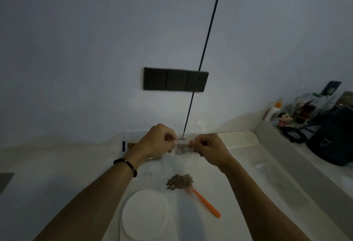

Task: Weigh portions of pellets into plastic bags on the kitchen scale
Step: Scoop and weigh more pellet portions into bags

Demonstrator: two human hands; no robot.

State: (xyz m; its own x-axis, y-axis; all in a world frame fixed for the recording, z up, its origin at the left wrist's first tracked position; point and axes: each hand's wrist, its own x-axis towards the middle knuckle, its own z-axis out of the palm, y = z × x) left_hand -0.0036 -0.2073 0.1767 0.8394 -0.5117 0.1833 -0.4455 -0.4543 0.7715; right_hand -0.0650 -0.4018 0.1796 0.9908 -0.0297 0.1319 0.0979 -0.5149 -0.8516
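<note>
A clear plastic bag [179, 162] hangs in front of me over the white counter, with a small heap of brown pellets [179, 181] at its bottom. My left hand [158, 141] pinches the bag's top edge on the left. My right hand [208, 148] pinches the same edge on the right. The round white kitchen scale [145, 214] lies on the counter below the bag, to the left. An orange-handled spoon [206, 203] lies to the right of the scale, its bowl end hidden behind the pellets.
A brown container [133, 145] with a clear bag stands behind my left hand by the wall. A white perforated mat [238, 139] lies at the back right. Bottles, a figurine and a dark bag [330, 137] crowd the right ledge. A triple socket [175, 79] is on the wall.
</note>
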